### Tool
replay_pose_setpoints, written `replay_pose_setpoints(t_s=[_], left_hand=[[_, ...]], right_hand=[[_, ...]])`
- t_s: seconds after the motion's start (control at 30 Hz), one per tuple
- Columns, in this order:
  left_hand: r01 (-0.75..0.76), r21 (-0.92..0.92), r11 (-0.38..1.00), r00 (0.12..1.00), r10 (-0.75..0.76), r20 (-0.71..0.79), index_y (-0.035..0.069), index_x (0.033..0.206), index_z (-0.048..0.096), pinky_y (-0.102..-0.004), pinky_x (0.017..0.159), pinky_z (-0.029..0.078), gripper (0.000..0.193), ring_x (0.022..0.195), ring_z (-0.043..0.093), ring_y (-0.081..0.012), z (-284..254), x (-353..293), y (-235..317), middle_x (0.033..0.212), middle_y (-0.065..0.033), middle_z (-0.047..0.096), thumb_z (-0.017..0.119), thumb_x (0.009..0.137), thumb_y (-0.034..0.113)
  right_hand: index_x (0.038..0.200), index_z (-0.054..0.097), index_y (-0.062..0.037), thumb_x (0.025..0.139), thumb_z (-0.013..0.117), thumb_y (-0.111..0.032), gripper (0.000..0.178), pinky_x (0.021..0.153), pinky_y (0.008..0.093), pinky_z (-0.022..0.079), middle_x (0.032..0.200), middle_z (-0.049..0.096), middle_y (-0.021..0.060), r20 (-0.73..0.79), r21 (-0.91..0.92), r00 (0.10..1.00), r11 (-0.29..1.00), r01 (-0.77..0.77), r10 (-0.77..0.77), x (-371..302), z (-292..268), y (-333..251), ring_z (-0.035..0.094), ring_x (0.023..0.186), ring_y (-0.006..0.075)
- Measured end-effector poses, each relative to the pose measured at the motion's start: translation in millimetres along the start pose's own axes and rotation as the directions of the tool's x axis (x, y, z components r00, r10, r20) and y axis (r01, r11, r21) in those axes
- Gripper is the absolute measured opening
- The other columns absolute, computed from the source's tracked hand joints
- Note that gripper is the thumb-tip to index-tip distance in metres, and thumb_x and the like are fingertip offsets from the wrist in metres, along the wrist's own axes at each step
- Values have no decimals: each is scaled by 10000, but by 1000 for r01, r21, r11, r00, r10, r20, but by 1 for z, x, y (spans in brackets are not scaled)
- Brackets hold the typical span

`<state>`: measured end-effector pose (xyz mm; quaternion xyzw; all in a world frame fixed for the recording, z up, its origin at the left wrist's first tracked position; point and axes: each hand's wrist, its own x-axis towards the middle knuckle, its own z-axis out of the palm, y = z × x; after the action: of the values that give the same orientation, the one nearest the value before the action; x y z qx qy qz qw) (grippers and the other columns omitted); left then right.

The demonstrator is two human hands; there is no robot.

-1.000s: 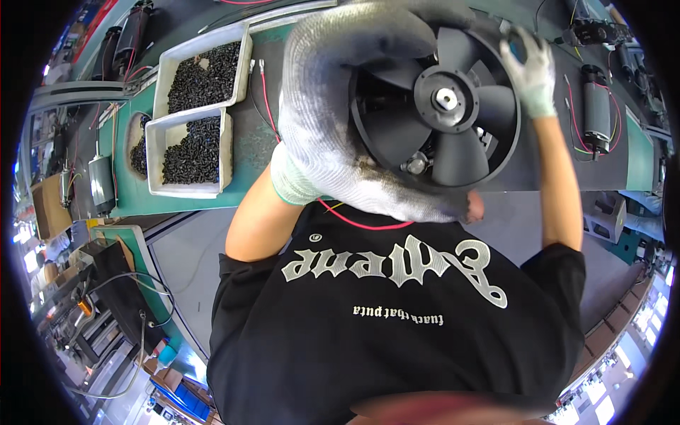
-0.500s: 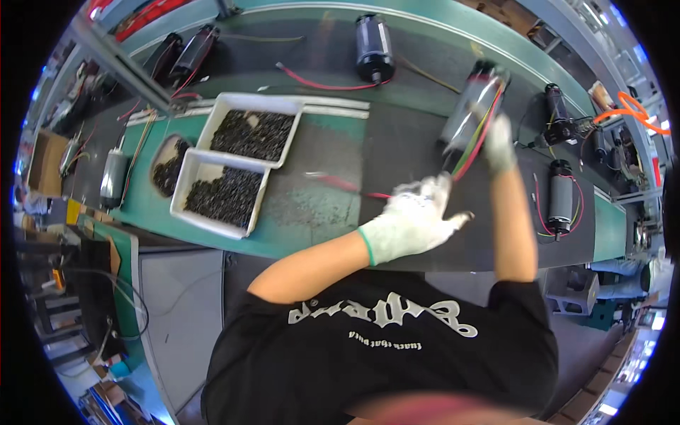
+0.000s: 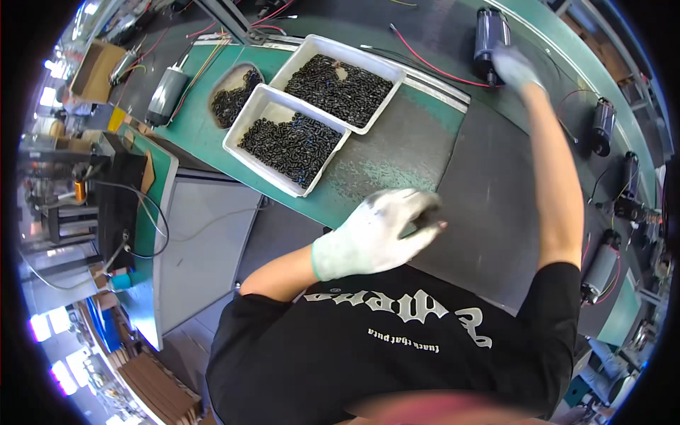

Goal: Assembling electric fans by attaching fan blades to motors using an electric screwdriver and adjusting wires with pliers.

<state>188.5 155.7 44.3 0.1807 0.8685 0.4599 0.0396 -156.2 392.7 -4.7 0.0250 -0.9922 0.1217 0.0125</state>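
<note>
Nearest the body, the left hand (image 3: 379, 230), in a white glove with a green cuff, hangs over the near edge of the workbench (image 3: 496, 191). Its fingers curl toward the thumb and the tips stand apart, with a gap through which green surface shows; nothing can be seen in the grip.

Beyond it on the left side, a white tray (image 3: 278, 108) of small black parts (image 3: 290, 149) rests on the green top. A second white tray (image 3: 301, 60), filled with similar pieces, lies right behind.

Farthest out, the right hand (image 3: 518, 69) is stretched across the bench to the lower end of a black cylindrical motor (image 3: 491, 32), whose red lead (image 3: 435, 67) runs off to the left. The glove is blurred, so I cannot tell whether its fingers are spread or closed, or whether they touch the casing. Another motor (image 3: 603, 127) lies farther right.

Half a second ago, the right hand was at a motor with red and yellow-green leads, and the left fingers were close to those leads. Now the hands are well apart, and the view has turned.
</note>
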Motion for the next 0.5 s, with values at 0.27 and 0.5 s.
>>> replay_pose_setpoints(t_s=[0.27,0.5], left_hand=[[243,624,743,970,-165,-181,-31,1338,454,-484,1067,308,741,1279,418,-347,49,223,-44,1353,-217,464,589,820,482],[277,391,878,959,-230,-164,-33,1212,561,-430,899,486,569,1105,605,-323,79,188,-46,1223,-227,574,583,791,349]], right_hand=[[1326,457,18,701,742,-488,854,923,409,475,1198,600,240,118,61,989,993,-101,93,39,8,-68,621,1052,310],[1141,593,-5,690,775,-397,625,676,395,515,984,657,140,306,314,941,918,-243,145,13,-7,-75,650,752,232]])
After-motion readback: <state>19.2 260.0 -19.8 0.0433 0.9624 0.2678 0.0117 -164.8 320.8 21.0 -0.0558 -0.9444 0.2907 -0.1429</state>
